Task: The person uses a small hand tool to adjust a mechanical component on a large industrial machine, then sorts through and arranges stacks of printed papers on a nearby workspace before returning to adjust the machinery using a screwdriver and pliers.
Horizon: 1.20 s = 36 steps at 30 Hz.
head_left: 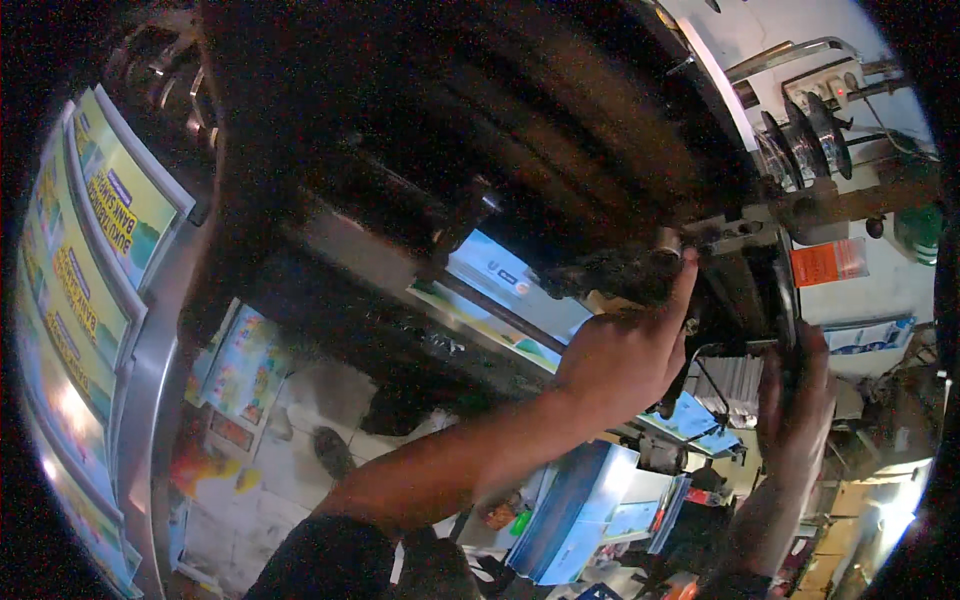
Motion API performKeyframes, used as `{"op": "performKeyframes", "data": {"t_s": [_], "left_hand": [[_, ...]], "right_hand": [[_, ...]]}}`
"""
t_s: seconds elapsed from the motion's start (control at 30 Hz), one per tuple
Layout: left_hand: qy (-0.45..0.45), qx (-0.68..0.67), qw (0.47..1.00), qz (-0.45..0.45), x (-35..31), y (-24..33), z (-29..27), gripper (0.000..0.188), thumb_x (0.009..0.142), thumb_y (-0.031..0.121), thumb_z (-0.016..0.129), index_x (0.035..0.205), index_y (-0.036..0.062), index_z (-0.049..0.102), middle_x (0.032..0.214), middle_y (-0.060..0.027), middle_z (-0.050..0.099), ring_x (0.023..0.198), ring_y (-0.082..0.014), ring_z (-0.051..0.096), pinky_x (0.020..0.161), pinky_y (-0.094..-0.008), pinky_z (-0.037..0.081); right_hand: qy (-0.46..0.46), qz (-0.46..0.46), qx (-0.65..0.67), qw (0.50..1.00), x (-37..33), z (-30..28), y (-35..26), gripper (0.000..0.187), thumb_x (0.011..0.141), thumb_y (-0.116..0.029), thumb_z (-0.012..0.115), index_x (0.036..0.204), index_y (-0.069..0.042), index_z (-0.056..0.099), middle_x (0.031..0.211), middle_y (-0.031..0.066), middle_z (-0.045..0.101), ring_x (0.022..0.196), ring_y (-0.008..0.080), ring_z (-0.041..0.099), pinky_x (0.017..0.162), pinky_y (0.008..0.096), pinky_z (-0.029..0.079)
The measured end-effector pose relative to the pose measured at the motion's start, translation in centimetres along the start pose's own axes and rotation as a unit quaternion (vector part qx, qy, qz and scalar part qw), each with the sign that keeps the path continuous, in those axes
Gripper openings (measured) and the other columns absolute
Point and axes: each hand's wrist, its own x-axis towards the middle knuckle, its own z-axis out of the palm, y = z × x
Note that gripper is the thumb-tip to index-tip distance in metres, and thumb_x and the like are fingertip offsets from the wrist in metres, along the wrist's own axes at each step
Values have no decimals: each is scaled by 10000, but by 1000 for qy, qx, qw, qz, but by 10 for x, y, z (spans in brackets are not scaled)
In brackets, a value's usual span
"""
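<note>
My left hand point(625, 355) reaches up under a dark machine. Its index finger is stretched out and touches or nearly touches a small round metal end piece point(668, 240) on a greasy dark bar. The other fingers are bent and partly hidden. Farther right, my right hand point(798, 415), a little blurred, has its fingers and thumb on either side of the machine's dark upright edge point(788, 310). A printed light-blue sheet point(500, 275) shows inside the machine behind a thin rod. Deep shadow hides most of the machine's inner parts.
Stacked printed sheets in yellow and green point(80, 300) lie at the left beside a shiny metal edge point(150, 410). Below stands a thick stack of blue sheets point(575, 515). Printed sheets point(245, 360) lie on the tiled floor point(320, 400). Black discs point(808, 140) sit at the upper right.
</note>
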Motion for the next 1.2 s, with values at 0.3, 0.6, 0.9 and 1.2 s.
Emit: {"op": "performKeyframes", "data": {"t_s": [0.3,0.6,0.9,1.2], "left_hand": [[-48,-33,997,-45,0,2,-11,777,885,225,573,1505,-26,177,657,-141,637,528,-303,631,477,-418,532],[-10,-18,1000,-21,1,-1,-1,813,908,321,584,1509,-17,152,639,-134,637,460,-304,605,439,-427,514],[-23,-39,999,-29,2,4,-7,780,895,247,571,1512,-11,168,625,-146,626,531,-314,628,486,-436,529],[-27,-53,998,-34,0,1,-3,793,893,247,577,1512,-22,162,629,-133,628,515,-300,620,487,-425,531]], "right_hand": [[-169,-178,-267,932,67,-56,-30,406,747,-64,667,1149,-74,609,836,137,556,759,342,584,644,448,459],[-177,-192,-306,915,79,-55,-43,328,797,-86,675,1124,-93,643,810,115,570,701,313,589,611,431,463],[-200,-169,-279,924,83,-62,-39,292,813,-71,663,1105,-72,646,775,141,586,687,338,602,602,449,464],[-197,-187,-197,942,80,-53,-19,354,803,-105,618,1157,-113,609,772,140,572,675,353,610,580,468,493]]}}
